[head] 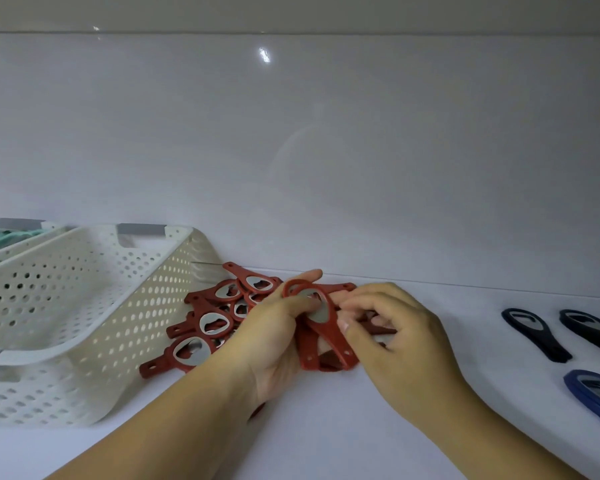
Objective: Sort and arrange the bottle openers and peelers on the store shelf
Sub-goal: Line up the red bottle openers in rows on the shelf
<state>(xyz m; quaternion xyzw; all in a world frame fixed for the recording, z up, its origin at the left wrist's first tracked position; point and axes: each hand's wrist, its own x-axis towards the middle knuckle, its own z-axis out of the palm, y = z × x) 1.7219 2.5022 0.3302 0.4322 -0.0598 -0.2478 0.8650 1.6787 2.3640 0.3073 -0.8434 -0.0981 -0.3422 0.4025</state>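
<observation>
Head view: just right of the white basket (84, 306), on the shelf (326, 438), lies a loose pile of red bottle openers (205, 327), overlapping and pointing various ways. A little further right of the basket, both hands meet on a small bundle of red openers (321, 318) held just above the shelf. The left hand (271, 341) has its grip closed round the bundle's head end, with the thumb pressed on the top opener's metal plate. The right hand (395, 337) has a narrow grip, thumb and curled fingers pinching the handle ends, seemingly squaring them up.

Far right of the basket, well apart from the red ones, dark openers (534, 332) and a blue opener (591, 393) lie spaced side by side, so those colours look sorted. Behind the basket's left side, a second basket (14, 233) holds teal items too blurred to name.

I judge the job about midway. Some reds are gathered in hand, but most of the pile is unsorted, and no peelers can be made out.
</observation>
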